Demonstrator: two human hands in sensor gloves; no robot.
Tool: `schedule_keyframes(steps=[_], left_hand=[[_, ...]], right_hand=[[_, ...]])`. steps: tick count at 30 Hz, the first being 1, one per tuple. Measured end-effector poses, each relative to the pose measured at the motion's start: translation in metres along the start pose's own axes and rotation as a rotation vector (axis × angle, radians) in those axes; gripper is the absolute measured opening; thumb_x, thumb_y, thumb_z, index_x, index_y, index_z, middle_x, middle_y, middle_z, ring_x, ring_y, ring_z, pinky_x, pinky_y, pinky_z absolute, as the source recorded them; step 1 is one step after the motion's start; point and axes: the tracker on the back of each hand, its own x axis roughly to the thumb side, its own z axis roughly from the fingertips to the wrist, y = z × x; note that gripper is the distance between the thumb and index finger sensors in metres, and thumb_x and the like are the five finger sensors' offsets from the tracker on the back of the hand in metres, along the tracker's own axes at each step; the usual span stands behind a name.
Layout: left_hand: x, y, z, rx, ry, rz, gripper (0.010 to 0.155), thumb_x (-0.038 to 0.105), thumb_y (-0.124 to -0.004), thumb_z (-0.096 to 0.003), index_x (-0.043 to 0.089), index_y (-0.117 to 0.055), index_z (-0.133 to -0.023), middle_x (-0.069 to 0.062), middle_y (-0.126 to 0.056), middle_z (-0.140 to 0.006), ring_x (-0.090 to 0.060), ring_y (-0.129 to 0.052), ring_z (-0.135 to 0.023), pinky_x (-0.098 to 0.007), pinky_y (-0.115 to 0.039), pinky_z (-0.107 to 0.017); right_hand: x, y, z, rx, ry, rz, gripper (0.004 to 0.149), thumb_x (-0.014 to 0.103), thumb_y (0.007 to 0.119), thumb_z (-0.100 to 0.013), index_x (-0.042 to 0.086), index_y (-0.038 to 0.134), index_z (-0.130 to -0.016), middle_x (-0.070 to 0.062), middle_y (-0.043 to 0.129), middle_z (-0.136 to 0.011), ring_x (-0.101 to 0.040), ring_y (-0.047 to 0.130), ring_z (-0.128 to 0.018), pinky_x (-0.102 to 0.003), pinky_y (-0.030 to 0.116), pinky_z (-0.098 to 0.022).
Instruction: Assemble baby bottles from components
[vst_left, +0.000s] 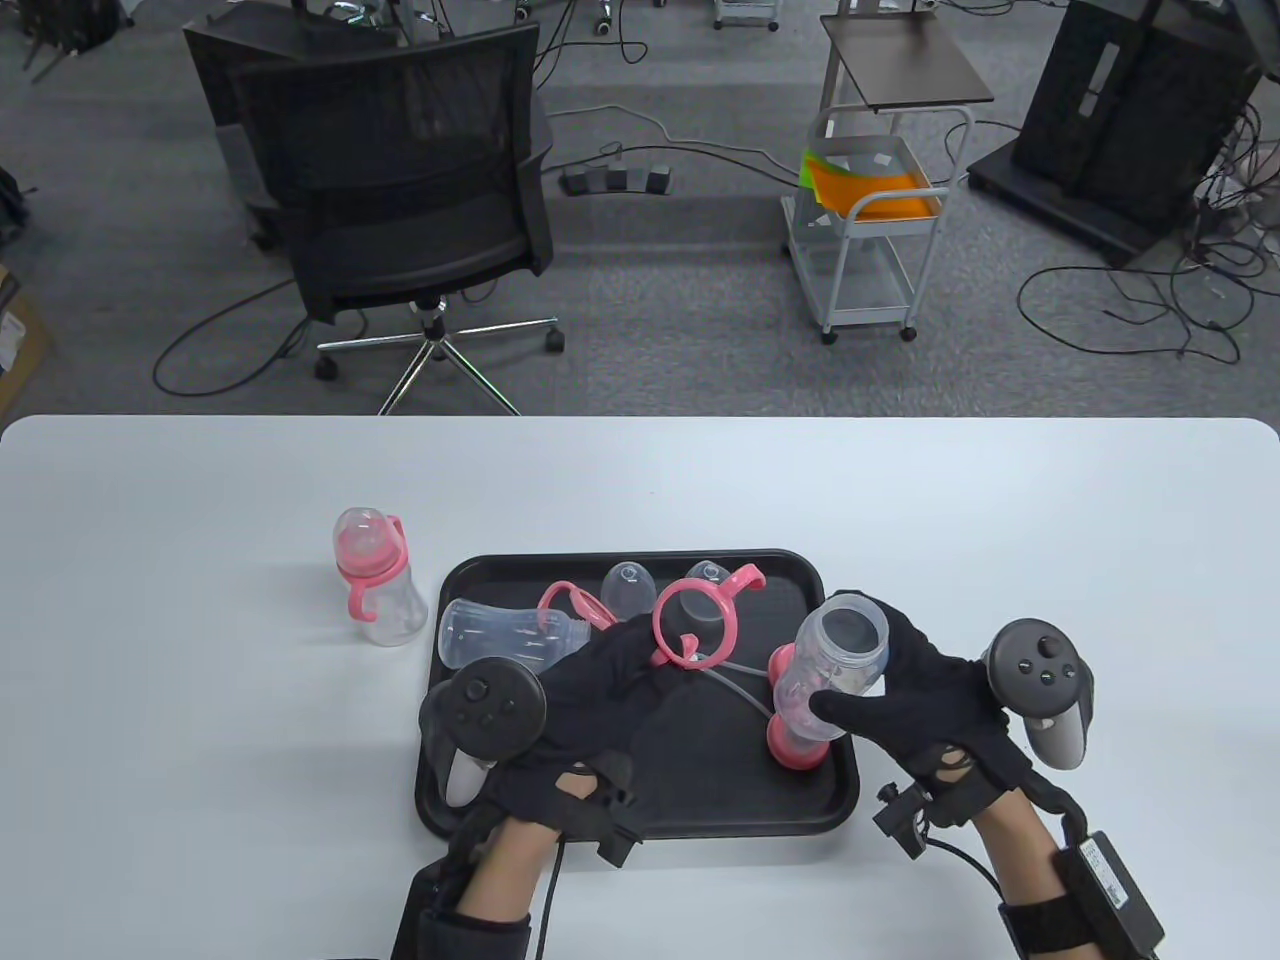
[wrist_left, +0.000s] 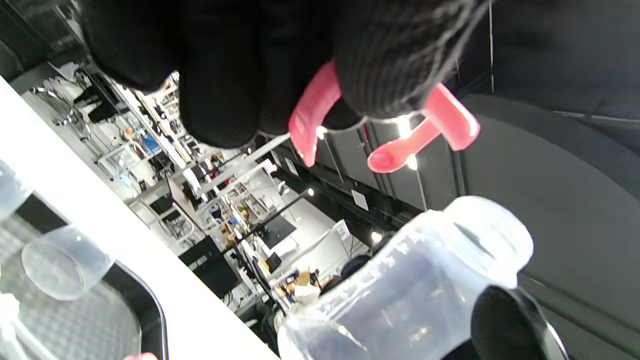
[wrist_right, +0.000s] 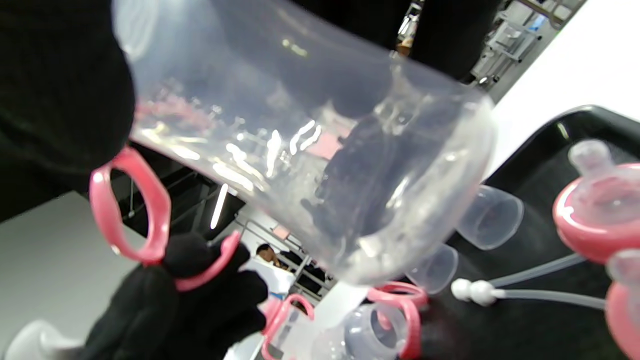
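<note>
Nearest the camera, the left hand (vst_left: 600, 700) pinches a pink handle ring (vst_left: 692, 625) above the black tray (vst_left: 640, 810), while the right hand (vst_left: 930, 690) grips a clear bottle (vst_left: 840, 655), tilted with its open mouth up. Around them on the tray lie a second bottle (vst_left: 505, 635) on its side, two clear caps (vst_left: 628, 587), another pink ring (vst_left: 572, 602), pink collars (vst_left: 797, 750) and a thin straw tube (vst_left: 740, 690). A finished bottle (vst_left: 378, 585) stands upright on the white tabletop (vst_left: 200, 700), left of the tray. Beyond, a black office chair (vst_left: 400, 200) and a white cart (vst_left: 880, 220) sit on grey carpet among cables.
</note>
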Motion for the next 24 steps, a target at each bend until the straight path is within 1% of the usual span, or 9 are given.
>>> schedule_keyframes(steps=[6, 9, 11, 12, 15, 19, 22, 24], left_hand=[[0.003, -0.006, 0.0, -0.013, -0.028, 0.014, 0.051, 0.045, -0.086, -0.0495, 0.019, -0.088, -0.094, -0.012, -0.093, -0.093, -0.032, -0.103, -0.076, -0.055, -0.079, -0.063], [0.006, -0.01, -0.001, -0.04, -0.055, 0.043, 0.051, 0.045, -0.085, -0.0496, 0.02, -0.088, -0.094, -0.012, -0.094, -0.092, -0.032, -0.103, -0.076, -0.056, -0.079, -0.063], [0.008, -0.011, -0.001, -0.061, -0.075, 0.042, 0.052, 0.045, -0.084, -0.0507, 0.02, -0.086, -0.096, -0.011, -0.093, -0.094, -0.033, -0.102, -0.078, -0.056, -0.077, -0.064], [0.009, -0.012, -0.001, -0.065, -0.076, 0.044, 0.052, 0.044, -0.085, -0.0498, 0.019, -0.087, -0.095, -0.011, -0.094, -0.092, -0.032, -0.103, -0.076, -0.056, -0.078, -0.063], [0.012, -0.015, -0.001, -0.091, -0.099, 0.043, 0.052, 0.044, -0.084, -0.0502, 0.019, -0.086, -0.096, -0.011, -0.093, -0.093, -0.032, -0.102, -0.077, -0.056, -0.078, -0.063], [0.015, -0.018, -0.001, -0.105, -0.109, 0.003, 0.052, 0.043, -0.083, -0.0506, 0.018, -0.086, -0.096, -0.011, -0.093, -0.092, -0.032, -0.102, -0.077, -0.056, -0.078, -0.063], [0.016, -0.02, -0.001, -0.145, -0.118, -0.047, 0.052, 0.043, -0.082, -0.0515, 0.018, -0.084, -0.097, -0.011, -0.093, -0.093, -0.032, -0.102, -0.077, -0.056, -0.078, -0.064], [0.017, -0.021, -0.001, -0.15, -0.119, -0.073, 0.052, 0.043, -0.082, -0.0514, 0.018, -0.084, -0.098, -0.011, -0.094, -0.093, -0.033, -0.102, -0.076, -0.056, -0.078, -0.064]], right_hand=[[0.006, 0.013, -0.001, 0.054, -0.022, 0.065, 0.097, 0.061, 0.099, -0.028, 0.019, 0.058, -0.105, -0.009, 0.072, -0.1, -0.037, 0.079, -0.093, -0.063, 0.067, -0.071], [0.008, 0.017, -0.001, 0.083, -0.034, 0.088, 0.098, 0.061, 0.1, -0.026, 0.02, 0.059, -0.105, -0.009, 0.073, -0.099, -0.037, 0.079, -0.092, -0.063, 0.067, -0.071], [0.009, 0.019, -0.001, 0.094, -0.039, 0.103, 0.098, 0.06, 0.1, -0.026, 0.02, 0.059, -0.105, -0.009, 0.073, -0.099, -0.037, 0.079, -0.092, -0.064, 0.067, -0.071], [0.01, 0.02, -0.001, 0.097, -0.041, 0.107, 0.097, 0.06, 0.1, -0.027, 0.02, 0.06, -0.105, -0.009, 0.073, -0.099, -0.038, 0.079, -0.092, -0.064, 0.066, -0.071], [0.01, 0.022, -0.001, 0.112, -0.043, 0.113, 0.098, 0.06, 0.101, -0.025, 0.02, 0.061, -0.105, -0.009, 0.073, -0.098, -0.038, 0.079, -0.091, -0.064, 0.066, -0.071], [0.01, 0.024, -0.001, 0.139, -0.053, 0.116, 0.098, 0.06, 0.101, -0.025, 0.021, 0.062, -0.105, -0.009, 0.074, -0.097, -0.038, 0.079, -0.09, -0.065, 0.065, -0.071], [0.01, 0.025, -0.001, 0.152, -0.057, 0.108, 0.098, 0.061, 0.101, -0.024, 0.02, 0.063, -0.105, -0.01, 0.074, -0.096, -0.038, 0.079, -0.088, -0.065, 0.065, -0.07], [0.01, 0.025, -0.001, 0.16, -0.058, 0.112, 0.098, 0.061, 0.101, -0.024, 0.02, 0.064, -0.104, -0.01, 0.074, -0.095, -0.038, 0.079, -0.087, -0.065, 0.065, -0.07]])
